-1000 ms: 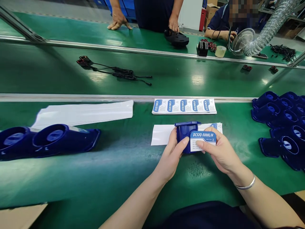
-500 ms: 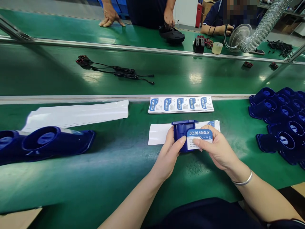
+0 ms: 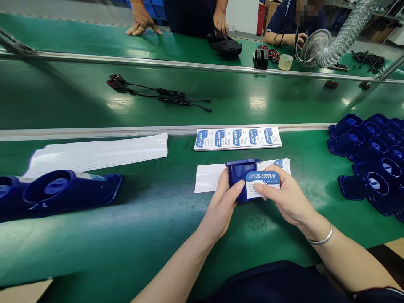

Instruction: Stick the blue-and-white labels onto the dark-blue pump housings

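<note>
My left hand (image 3: 221, 198) is closed around a dark blue plastic housing (image 3: 236, 171), its thumb pressed on the front face. Between the thumb and fingers of my right hand (image 3: 284, 191) is a blue-and-white label (image 3: 263, 177) printed "DC52Q-5000L/H". The label's left part lies over the housing; whether it is stuck down there I cannot tell. Just behind both hands is a partly used label sheet (image 3: 208, 179), with bare backing at its left. Farther back lies a stack of label sheets (image 3: 236, 139).
Blue housings stand at the left (image 3: 72, 189) and in a group at the right (image 3: 375, 181). White backing strips (image 3: 101, 153) lie at left. Bundled black cables (image 3: 172, 97) rest on the belt (image 3: 233, 111) beyond the rail. Across it, two people are at a far bench.
My hands keep the same hold on the housing and label. The cables and small dark parts on the belt have shifted to the right. The view has turned slightly.
</note>
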Motion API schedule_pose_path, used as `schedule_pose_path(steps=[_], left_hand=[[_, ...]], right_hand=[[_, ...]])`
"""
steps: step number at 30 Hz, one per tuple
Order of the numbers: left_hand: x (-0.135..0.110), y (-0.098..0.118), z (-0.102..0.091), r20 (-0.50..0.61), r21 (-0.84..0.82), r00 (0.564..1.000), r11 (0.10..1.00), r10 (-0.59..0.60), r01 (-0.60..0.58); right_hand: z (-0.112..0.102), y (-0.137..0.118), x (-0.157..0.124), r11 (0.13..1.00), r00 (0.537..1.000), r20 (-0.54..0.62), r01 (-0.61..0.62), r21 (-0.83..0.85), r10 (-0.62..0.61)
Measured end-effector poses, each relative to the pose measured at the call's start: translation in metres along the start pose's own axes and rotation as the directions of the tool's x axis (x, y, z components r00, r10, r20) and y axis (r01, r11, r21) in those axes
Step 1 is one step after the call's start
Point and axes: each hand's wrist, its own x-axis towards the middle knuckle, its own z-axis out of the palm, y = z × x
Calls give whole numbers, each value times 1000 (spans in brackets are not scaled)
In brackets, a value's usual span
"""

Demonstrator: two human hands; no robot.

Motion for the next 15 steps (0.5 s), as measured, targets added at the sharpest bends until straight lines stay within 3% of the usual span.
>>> schedule_pose_path(steps=[15], left_hand=[[0, -2, 0, -15, -14, 999, 999, 43, -43]], right_hand=[[0, 2, -1, 999, 1000, 17, 19, 31, -19]])
